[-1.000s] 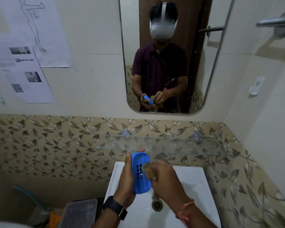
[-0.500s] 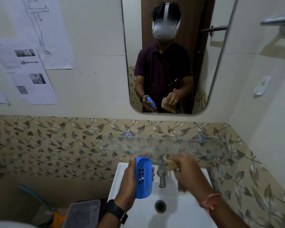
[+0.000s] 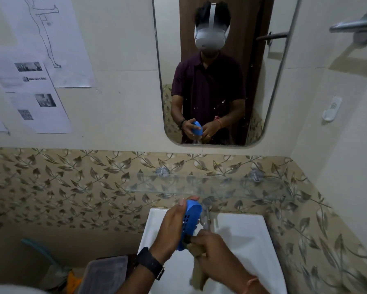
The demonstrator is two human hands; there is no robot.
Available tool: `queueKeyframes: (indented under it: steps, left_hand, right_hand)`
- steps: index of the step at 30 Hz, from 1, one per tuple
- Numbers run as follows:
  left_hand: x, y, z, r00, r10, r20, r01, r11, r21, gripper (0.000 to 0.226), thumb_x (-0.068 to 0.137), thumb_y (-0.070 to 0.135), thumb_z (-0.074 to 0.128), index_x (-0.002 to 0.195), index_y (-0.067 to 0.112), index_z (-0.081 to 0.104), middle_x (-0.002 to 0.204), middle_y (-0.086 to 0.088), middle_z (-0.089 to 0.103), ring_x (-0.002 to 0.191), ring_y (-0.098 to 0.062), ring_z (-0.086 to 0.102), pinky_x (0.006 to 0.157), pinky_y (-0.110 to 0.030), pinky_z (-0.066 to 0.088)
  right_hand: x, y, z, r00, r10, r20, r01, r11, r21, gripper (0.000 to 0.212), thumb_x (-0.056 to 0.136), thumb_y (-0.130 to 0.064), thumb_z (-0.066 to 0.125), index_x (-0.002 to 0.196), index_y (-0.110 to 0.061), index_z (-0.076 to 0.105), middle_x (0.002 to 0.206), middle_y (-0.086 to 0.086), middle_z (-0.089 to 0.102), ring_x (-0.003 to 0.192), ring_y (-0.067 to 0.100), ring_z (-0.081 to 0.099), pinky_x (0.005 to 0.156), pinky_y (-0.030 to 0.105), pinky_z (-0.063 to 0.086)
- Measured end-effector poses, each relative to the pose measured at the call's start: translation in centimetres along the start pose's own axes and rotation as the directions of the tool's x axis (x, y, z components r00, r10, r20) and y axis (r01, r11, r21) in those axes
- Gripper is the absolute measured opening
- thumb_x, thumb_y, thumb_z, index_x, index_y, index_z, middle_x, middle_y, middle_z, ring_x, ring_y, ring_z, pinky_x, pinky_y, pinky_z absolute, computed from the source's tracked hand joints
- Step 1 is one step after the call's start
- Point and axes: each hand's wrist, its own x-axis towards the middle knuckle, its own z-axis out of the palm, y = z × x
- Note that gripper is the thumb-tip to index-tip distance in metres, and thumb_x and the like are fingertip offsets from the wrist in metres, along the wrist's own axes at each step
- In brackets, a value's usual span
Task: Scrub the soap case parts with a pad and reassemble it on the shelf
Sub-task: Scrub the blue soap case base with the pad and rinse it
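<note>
My left hand (image 3: 171, 228) grips a blue slotted soap case part (image 3: 190, 221) on edge above the white sink (image 3: 244, 238). My right hand (image 3: 210, 246) is closed on a brownish scrub pad (image 3: 194, 250), pressed against the lower end of the blue part. Most of the pad is hidden by my fingers. A glass shelf (image 3: 210, 184) runs along the leaf-patterned tiles just behind the sink. The tap (image 3: 207, 215) stands right behind the blue part.
A mirror (image 3: 218, 71) above the shelf reflects a person holding the blue part. Paper sheets (image 3: 29, 90) hang on the left wall. A grey lidded box (image 3: 104, 274) sits low left of the sink. A towel bar (image 3: 354, 25) and white hook (image 3: 332, 108) are on the right wall.
My right hand came back from near the tap, down and left to the blue part's lower end with the pad. My left hand kept hold of the blue part.
</note>
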Motion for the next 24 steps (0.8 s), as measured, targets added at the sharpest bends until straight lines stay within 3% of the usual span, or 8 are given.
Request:
queueKeyframes:
  steps: [2, 4, 8, 12, 16, 19, 22, 24]
  left_hand:
    - [-0.3, 0.4, -0.4, 0.998, 0.049, 0.04, -0.051, 0.997, 0.051, 0.052, 0.101, 0.059, 0.035, 0.13, 0.031, 0.068, 0.122, -0.006, 0.074, 0.108, -0.03, 0.071, 0.093, -0.047, 0.057]
    - [-0.3, 1.0, -1.2, 0.992, 0.11, 0.067, -0.117, 0.986, 0.117, 0.067, 0.096, 0.069, 0.037, 0.137, 0.023, 0.063, 0.128, -0.006, 0.071, 0.114, -0.029, 0.069, 0.1, -0.047, 0.053]
    - [0.2, 1.7, -2.0, 0.978, 0.158, 0.139, -0.184, 0.962, 0.204, 0.068, 0.097, 0.07, 0.035, 0.137, 0.021, 0.063, 0.135, -0.002, 0.067, 0.121, -0.029, 0.065, 0.107, -0.046, 0.047]
    - [0.4, 1.9, -1.1, 0.965, 0.17, 0.199, -0.21, 0.956, 0.204, 0.071, 0.099, 0.068, 0.032, 0.136, 0.014, 0.062, 0.137, 0.005, 0.066, 0.126, -0.019, 0.062, 0.107, -0.024, 0.043]
    - [1.1, 3.1, -0.2, 0.98, 0.147, 0.137, -0.161, 0.983, 0.094, 0.066, 0.095, 0.072, 0.039, 0.132, 0.025, 0.067, 0.13, -0.008, 0.07, 0.117, -0.029, 0.067, 0.101, -0.032, 0.053]
    - [1.4, 3.8, 0.2, 0.968, 0.184, 0.172, -0.215, 0.959, 0.183, 0.061, 0.1, 0.065, 0.036, 0.132, 0.022, 0.066, 0.136, -0.003, 0.067, 0.124, -0.026, 0.064, 0.105, -0.038, 0.05]
    - [1.0, 3.0, 0.5, 0.961, 0.212, 0.178, -0.243, 0.953, 0.179, 0.054, 0.102, 0.06, 0.035, 0.131, 0.027, 0.066, 0.137, 0.002, 0.066, 0.126, -0.023, 0.062, 0.108, -0.041, 0.049]
    - [0.7, 2.5, 0.4, 0.969, 0.212, 0.126, -0.223, 0.971, 0.083, 0.058, 0.097, 0.068, 0.04, 0.129, 0.029, 0.069, 0.135, -0.004, 0.068, 0.121, -0.03, 0.065, 0.103, -0.05, 0.052]
  right_hand:
    - [-0.4, 0.7, -1.9, 0.982, 0.037, 0.184, -0.053, 0.995, 0.084, 0.018, 0.081, -0.018, 0.066, 0.066, -0.027, 0.07, 0.071, -0.002, 0.057, 0.067, -0.003, 0.052, 0.066, 0.013, 0.04]
    - [-0.9, 2.0, -2.7, 0.979, 0.091, 0.184, -0.101, 0.994, 0.048, 0.011, 0.079, -0.017, 0.066, 0.079, -0.01, 0.074, 0.074, 0.006, 0.067, 0.07, -0.003, 0.06, 0.07, 0.015, 0.044]
    - [-1.6, 2.7, -2.7, 0.926, 0.177, -0.333, -0.099, 0.966, 0.24, 0.034, 0.081, -0.009, 0.073, 0.071, -0.042, 0.075, 0.07, -0.019, 0.068, 0.071, -0.01, 0.062, 0.066, 0.009, 0.045]
    - [-0.3, 0.7, -2.4, 0.841, -0.006, -0.54, 0.151, 0.963, 0.225, 0.031, 0.083, -0.007, 0.074, 0.101, -0.032, 0.077, 0.088, -0.011, 0.068, 0.083, 0.005, 0.065, 0.071, 0.013, 0.05]
    - [0.7, -0.6, 0.3, 0.865, -0.092, -0.493, 0.123, 0.992, 0.031, 0.027, 0.085, -0.002, 0.063, 0.102, -0.021, 0.073, 0.09, -0.002, 0.059, 0.081, 0.01, 0.059, 0.072, 0.019, 0.049]
    - [1.0, -0.5, 2.1, 0.887, -0.076, -0.456, 0.059, 0.997, -0.053, 0.024, 0.087, -0.003, 0.057, 0.104, -0.014, 0.071, 0.089, -0.002, 0.055, 0.076, 0.01, 0.055, 0.069, 0.016, 0.046]
    - [1.1, -0.7, 2.2, 0.916, 0.085, -0.392, -0.013, 0.983, 0.184, 0.016, 0.088, -0.008, 0.061, 0.085, -0.019, 0.073, 0.078, -0.007, 0.058, 0.068, 0.002, 0.054, 0.065, 0.011, 0.043]
    - [0.6, -0.8, 1.8, 0.959, 0.18, -0.217, -0.035, 0.84, 0.542, 0.016, 0.087, -0.008, 0.069, 0.082, -0.02, 0.077, 0.078, -0.008, 0.072, 0.074, 0.005, 0.065, 0.07, 0.016, 0.049]
